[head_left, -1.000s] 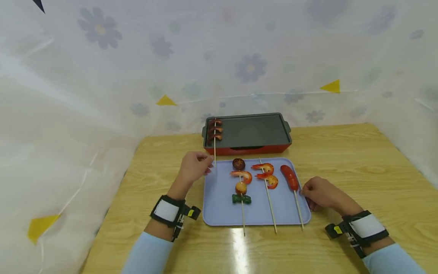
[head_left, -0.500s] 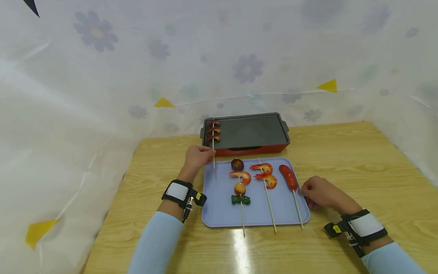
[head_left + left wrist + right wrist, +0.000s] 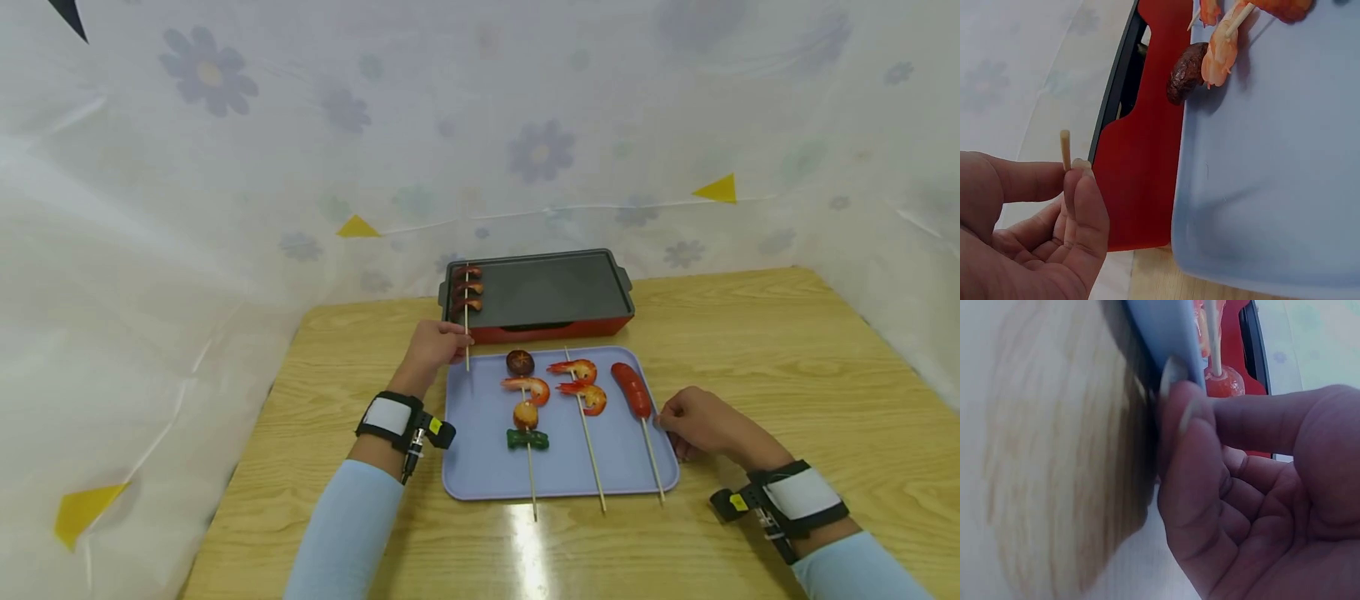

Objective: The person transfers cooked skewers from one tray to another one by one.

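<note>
My left hand (image 3: pixel 437 343) pinches the lower stick of a skewer (image 3: pixel 468 288) bearing three curved brown food pieces. These lie over the left end of a red grill (image 3: pixel 558 292) with a dark plate. In the left wrist view, the stick's end (image 3: pixel 1065 150) pokes out between thumb and fingers. At the right side of a pale lilac tray (image 3: pixel 480 454), my right hand (image 3: pixel 705 423) has curled fingers. The right wrist view has its thumb and fingertips gripping the tray's rim (image 3: pixel 1169 340). Beside it on the tray lies a sausage skewer (image 3: pixel 633 390).
A shrimp skewer (image 3: pixel 585 398) and a mixed skewer (image 3: pixel 527 415) with mushroom, shrimp and green pepper also lie on the tray, sticks overhanging its front edge. The grill stands directly behind the tray on a wooden table (image 3: pixel 765 350). A patterned sheet (image 3: pixel 540 100) hangs behind.
My left hand has moved up along the stick, closer to the grill's front, then stayed there. The skewer stays over the grill's left end. My right hand holds its place at the tray.
</note>
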A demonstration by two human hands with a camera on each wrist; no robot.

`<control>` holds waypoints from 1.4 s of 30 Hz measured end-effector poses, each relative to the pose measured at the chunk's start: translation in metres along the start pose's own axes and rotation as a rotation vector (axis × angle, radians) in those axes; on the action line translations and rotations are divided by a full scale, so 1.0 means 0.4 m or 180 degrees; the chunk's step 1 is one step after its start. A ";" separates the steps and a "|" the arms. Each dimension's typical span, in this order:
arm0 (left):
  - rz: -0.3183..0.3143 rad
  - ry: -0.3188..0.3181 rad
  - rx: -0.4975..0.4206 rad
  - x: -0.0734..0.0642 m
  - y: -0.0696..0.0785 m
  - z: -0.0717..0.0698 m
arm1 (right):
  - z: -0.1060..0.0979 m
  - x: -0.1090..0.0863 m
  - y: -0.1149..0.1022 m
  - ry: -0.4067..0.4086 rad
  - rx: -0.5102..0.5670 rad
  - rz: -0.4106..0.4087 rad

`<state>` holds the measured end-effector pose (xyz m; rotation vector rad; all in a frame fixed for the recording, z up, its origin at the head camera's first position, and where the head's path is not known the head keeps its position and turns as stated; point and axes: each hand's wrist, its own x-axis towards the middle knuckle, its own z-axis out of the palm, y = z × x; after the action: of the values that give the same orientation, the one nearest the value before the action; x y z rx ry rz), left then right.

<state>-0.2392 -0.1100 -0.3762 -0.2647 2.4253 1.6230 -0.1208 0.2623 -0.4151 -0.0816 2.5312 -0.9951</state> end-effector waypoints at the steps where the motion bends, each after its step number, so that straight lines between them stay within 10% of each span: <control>1: 0.0008 -0.0018 -0.0012 0.001 -0.001 -0.001 | 0.000 0.001 0.001 -0.0002 -0.0006 -0.0015; 12: 0.0270 -0.0142 -0.0069 -0.023 -0.006 -0.010 | 0.002 0.002 0.009 0.0016 0.0052 -0.0035; 31: 0.0349 -0.0308 -0.0280 -0.257 -0.040 -0.013 | -0.003 -0.014 0.013 0.0020 0.0087 -0.0088; 42: 0.0301 -0.0606 -0.0270 -0.325 -0.094 0.005 | -0.001 -0.022 0.013 -0.0015 0.0198 -0.0091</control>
<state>-0.1039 -0.1181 -0.3749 -0.0073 2.2617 1.7078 -0.1126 0.2682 -0.4152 -0.1020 2.4993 -1.0824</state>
